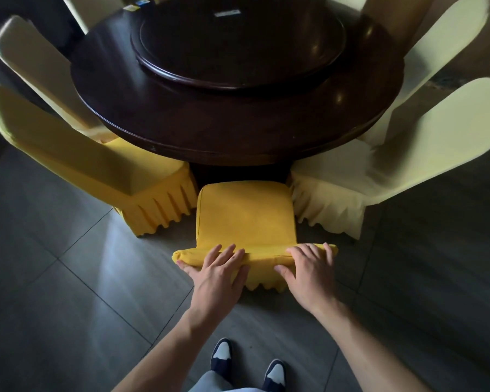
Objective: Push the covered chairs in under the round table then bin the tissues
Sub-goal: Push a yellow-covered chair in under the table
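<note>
Grey floor tiles (pixel 68 278), dark round table (pixel 238 131) ahead.
Both my left hand (pixel 219 271) and right hand (pixel 309 268) grip the yellow covered chair (pixel 246 216)'s top rail, fingers curled over; its seat points under the table's near edge.

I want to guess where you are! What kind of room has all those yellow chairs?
Probably a restaurant or banquet dining room. A big dark round table carries a turning tray for sharing dishes, and skirted fabric covers dress the chairs around it, like the yellow chair being pushed in.
</note>
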